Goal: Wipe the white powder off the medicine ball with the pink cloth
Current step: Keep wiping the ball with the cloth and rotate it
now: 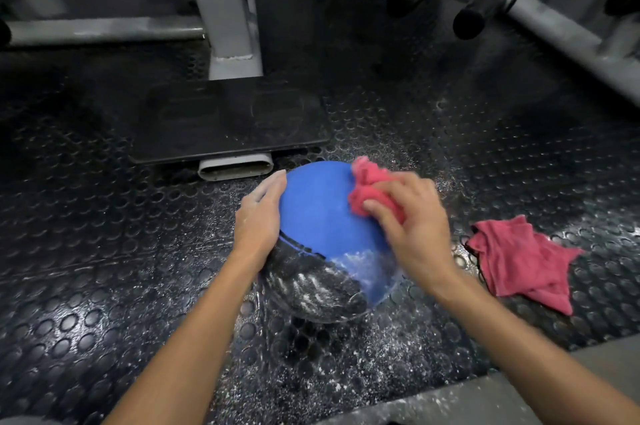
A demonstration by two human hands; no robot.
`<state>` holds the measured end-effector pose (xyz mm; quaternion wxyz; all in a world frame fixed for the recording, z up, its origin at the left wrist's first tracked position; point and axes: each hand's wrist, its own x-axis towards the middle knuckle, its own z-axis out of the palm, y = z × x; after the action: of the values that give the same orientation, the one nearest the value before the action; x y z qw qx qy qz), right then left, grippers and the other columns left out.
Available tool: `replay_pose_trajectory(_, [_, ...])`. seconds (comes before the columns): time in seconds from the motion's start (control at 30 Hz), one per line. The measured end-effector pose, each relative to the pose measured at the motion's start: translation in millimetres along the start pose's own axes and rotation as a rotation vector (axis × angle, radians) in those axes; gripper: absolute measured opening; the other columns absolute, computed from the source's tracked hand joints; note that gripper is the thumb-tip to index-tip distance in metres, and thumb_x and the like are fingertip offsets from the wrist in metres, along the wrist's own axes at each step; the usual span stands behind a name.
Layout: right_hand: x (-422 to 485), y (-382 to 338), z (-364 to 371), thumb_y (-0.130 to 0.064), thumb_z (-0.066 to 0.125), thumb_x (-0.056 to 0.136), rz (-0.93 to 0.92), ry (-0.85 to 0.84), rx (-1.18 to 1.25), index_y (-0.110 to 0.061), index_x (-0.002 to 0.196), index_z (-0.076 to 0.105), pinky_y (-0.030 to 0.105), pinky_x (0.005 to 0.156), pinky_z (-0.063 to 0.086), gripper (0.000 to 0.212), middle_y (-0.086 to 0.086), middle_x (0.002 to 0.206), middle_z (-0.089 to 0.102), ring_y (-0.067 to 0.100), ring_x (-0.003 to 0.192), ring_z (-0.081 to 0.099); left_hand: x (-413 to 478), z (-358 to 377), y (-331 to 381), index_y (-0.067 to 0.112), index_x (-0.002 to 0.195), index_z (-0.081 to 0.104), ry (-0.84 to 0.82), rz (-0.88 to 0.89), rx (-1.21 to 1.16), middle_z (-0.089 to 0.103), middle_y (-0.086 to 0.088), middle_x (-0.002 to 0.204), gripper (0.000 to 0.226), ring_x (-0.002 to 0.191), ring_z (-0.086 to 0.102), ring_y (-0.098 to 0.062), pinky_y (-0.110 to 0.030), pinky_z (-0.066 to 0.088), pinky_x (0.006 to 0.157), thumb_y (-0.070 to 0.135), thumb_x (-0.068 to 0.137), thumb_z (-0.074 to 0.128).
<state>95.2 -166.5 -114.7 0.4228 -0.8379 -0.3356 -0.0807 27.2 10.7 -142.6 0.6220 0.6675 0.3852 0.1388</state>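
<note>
Where the ball lies: the round blue and black rubber medicine ball (318,216) sits on the black studded rubber floor (104,216), in front of the person and between both hands.
Ball surface: the upper blue part looks clean and matte. The lower black panel carries streaks of white powder (311,282), and the blue patch beside it, under the right wrist, is pale with the same powder.
Floor near the ball: more powder is scattered around the ball and on the near side of it.
Left hand (259,216): fingers straight and together, palm flat against the left side of the ball, holding nothing.
Right hand (412,227): fingers curled round the crumpled pink cloth (367,189), pressing it on the upper right of the ball; slightly blurred.
Second pink cloth (519,258): lies loose on the floor, right of the ball and apart from it.
Behind: grey painted metal frame (228,9) of a gym machine, with a dark flat plate (225,123) at its base.
</note>
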Motion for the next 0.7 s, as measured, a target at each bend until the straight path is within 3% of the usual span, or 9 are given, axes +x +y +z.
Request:
replay_pose_trajectory(0.1, [-16.5,-23.0,15.3,-0.048,0.05,0.084,-0.431,-0.072,-0.174,-0.032,0.09,0.067,0.033,0.073,0.035,0.024,-0.01,0.102,0.066,0.017,0.095,0.05,-0.4,-16.2,-8.6,0.024,0.106,0.071,-0.001,-0.002,-0.122,0.07,0.005,0.109,0.029,0.108,0.062,-0.015,-0.042,0.043,0.101,0.036,0.085,0.054])
replay_pose_trajectory(0.13, [-12.2,-21.2,16.7,-0.047,0.05,0.084,-0.465,-0.067,-0.191,-0.03,0.09,0.068,0.032,0.073,0.035,0.026,-0.011,0.103,0.066,0.016,0.096,0.049,-3.0,-21.3,-9.7,0.024,0.104,0.071,0.0,-0.001,-0.135,0.07,0.004,0.107,0.026,0.107,0.062,-0.017,-0.041,0.045,0.099,0.032,0.089,0.052])
replay_pose_trajectory(0.27, [20.4,-3.4,15.7,-0.028,0.06,0.085,-0.044,-0.032,0.162,-0.038,0.084,0.066,0.009,0.083,0.034,0.012,-0.028,0.093,0.058,-0.002,0.09,0.05,-8.2,-40.3,-13.8,0.038,0.111,0.066,0.029,-0.016,0.087,0.064,0.01,0.117,0.029,0.111,0.056,-0.011,-0.032,0.042,0.093,0.039,0.094,0.042])
replay_pose_trajectory(0.33, [37.3,13.0,15.4,-0.022,0.06,0.087,0.201,-0.058,0.231,-0.037,0.083,0.064,0.017,0.082,0.041,0.016,-0.023,0.084,0.061,-0.002,0.081,0.054,-9.0,-46.4,-5.4,0.036,0.115,0.063,0.075,0.022,0.304,0.06,0.006,0.124,0.033,0.111,0.051,-0.013,-0.032,0.037,0.09,0.038,0.096,0.037])
replay_pose_trajectory(0.4, [48.4,17.0,16.1,-0.028,0.058,0.088,0.329,-0.105,0.137,-0.025,0.091,0.067,0.029,0.078,0.043,0.01,-0.007,0.087,0.063,0.011,0.08,0.056,-7.8,-42.7,12.3,0.024,0.119,0.061,0.13,0.113,0.474,0.056,-0.001,0.131,0.034,0.114,0.05,-0.021,-0.033,0.035,0.091,0.028,0.097,0.035])
replay_pose_trajectory(0.47, [48.3,5.5,20.8,-0.036,0.057,0.087,0.2,-0.096,0.023,-0.025,0.096,0.068,0.03,0.079,0.04,0.018,-0.006,0.096,0.063,0.015,0.086,0.054,-4.1,-26.0,36.0,0.019,0.113,0.061,0.124,0.202,0.534,0.055,-0.006,0.13,0.032,0.115,0.049,-0.026,-0.033,0.035,0.091,0.027,0.097,0.035])
replay_pose_trajectory(0.6, [26.6,-26.2,31.8,-0.046,0.051,0.081,-0.38,-0.084,-0.177,-0.026,0.088,0.069,0.033,0.069,0.043,0.028,-0.006,0.097,0.065,0.023,0.086,0.055,8.3,6.0,58.5,0.022,0.106,0.06,-0.024,0.195,0.617,0.057,-0.006,0.124,0.046,0.116,0.048,-0.029,-0.044,0.033,0.101,0.043,0.089,0.023])
replay_pose_trajectory(0.63, [27.4,-21.2,29.7,-0.045,0.051,0.082,-0.366,-0.109,-0.15,-0.025,0.089,0.07,0.032,0.069,0.043,0.028,-0.006,0.096,0.064,0.022,0.086,0.054,9.1,7.6,57.8,0.025,0.108,0.06,-0.017,0.15,0.674,0.056,-0.006,0.126,0.045,0.116,0.048,-0.03,-0.043,0.032,0.1,0.043,0.092,0.023])
replay_pose_trajectory(0.7, [35.3,-5.2,23.7,-0.042,0.054,0.085,-0.114,-0.132,0.037,-0.035,0.088,0.068,0.03,0.075,0.043,0.015,-0.014,0.093,0.061,0.015,0.088,0.053,6.8,3.8,53.8,0.028,0.104,0.06,0.033,0.1,0.739,0.055,-0.007,0.128,0.036,0.113,0.048,-0.031,-0.037,0.033,0.091,0.038,0.095,0.026])
